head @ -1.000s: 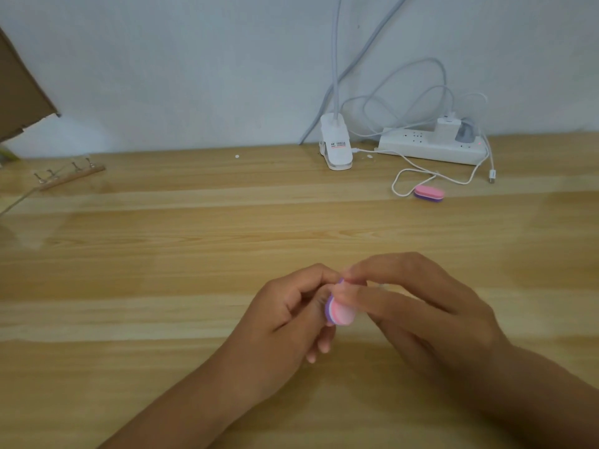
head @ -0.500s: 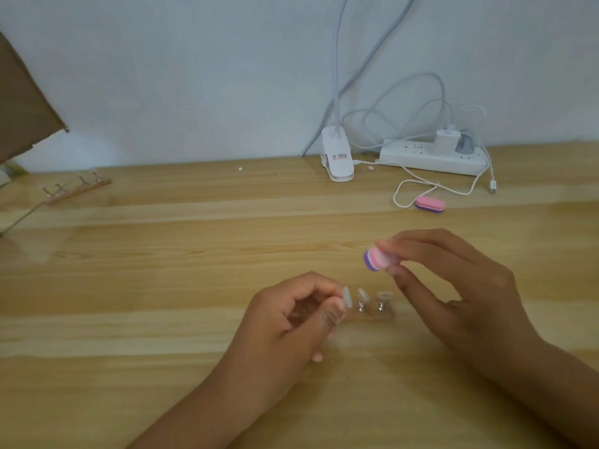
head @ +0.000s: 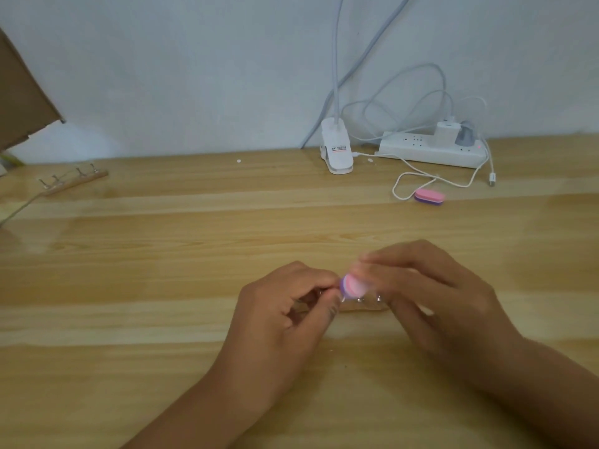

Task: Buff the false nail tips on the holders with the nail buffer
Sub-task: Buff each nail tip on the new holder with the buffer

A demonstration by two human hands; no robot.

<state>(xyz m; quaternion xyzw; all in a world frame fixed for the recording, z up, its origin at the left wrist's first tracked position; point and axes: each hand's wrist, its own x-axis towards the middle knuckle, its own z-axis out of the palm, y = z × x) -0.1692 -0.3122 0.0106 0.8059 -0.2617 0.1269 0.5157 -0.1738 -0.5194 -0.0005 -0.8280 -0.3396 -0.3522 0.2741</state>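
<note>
My right hand (head: 431, 299) pinches a small pink and purple nail buffer (head: 354, 285) between thumb and fingers. The buffer is blurred and sits against the fingertips of my left hand (head: 288, 319), which pinch a nail tip holder; the tip itself is hidden behind the buffer. A clear strip of holders (head: 368, 303) lies on the wooden table just under the buffer, mostly covered by my hands.
A second pink and purple buffer (head: 429, 196) lies at the back right beside a white cable loop. A white power strip (head: 431, 152) and a lamp clip (head: 337, 150) stand by the wall. A wooden hook rail (head: 74, 180) and cardboard (head: 22, 102) are at the left.
My right hand lifted the buffer up and right off the nail tip, then brought it back down and left against my left fingertips.
</note>
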